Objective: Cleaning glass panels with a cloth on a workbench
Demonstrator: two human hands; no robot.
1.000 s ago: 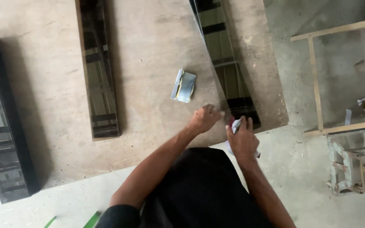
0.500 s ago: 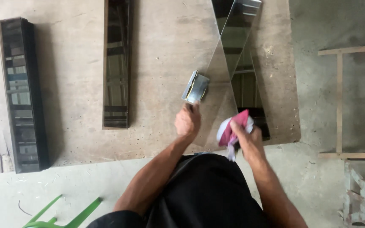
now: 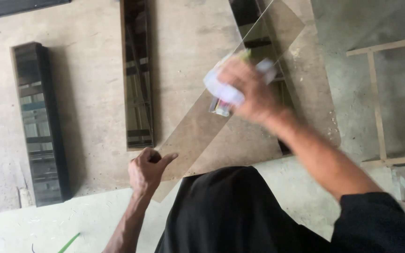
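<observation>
Clear long glass strip [image 3: 198,131] now slants from near left to far right, its near end pinched by the left hand [image 3: 147,169]; the blurred right hand [image 3: 251,89], risen since before, grips a crumpled white cloth [image 3: 223,89] over it, above the concrete slab [image 3: 90,84]

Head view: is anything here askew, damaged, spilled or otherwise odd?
Nothing looks broken or spilled. The clear glass strip lies slantwise, unlike the dark stacks set straight; the left hand grips its near end. The right hand holds a blurred cloth wad over it.
</observation>
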